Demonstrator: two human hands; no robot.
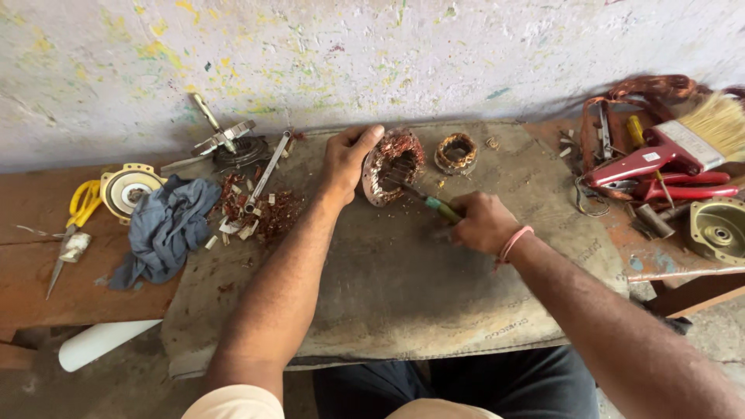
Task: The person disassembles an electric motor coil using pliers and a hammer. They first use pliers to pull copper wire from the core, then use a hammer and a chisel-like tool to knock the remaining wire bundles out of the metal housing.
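Note:
My left hand (347, 160) grips a round motor stator (392, 164) with copper windings, holding it on edge on a grey mat (403, 279). My right hand (483, 222) is closed on a screwdriver with a green handle (439, 207); its tip is pushed into the stator's windings. A pink band circles my right wrist. A smaller ring of copper coil (455, 153) lies just behind the stator, near the wall.
Left of the mat: copper scraps and white slips (252, 213), a metal bar (266, 172), a blue rag (167, 226), a round motor cover (128, 188), yellow scissors (77, 213). Right: a red-handled brush (683, 143), red pliers (683, 190), a metal housing (718, 229). The wall stands close behind.

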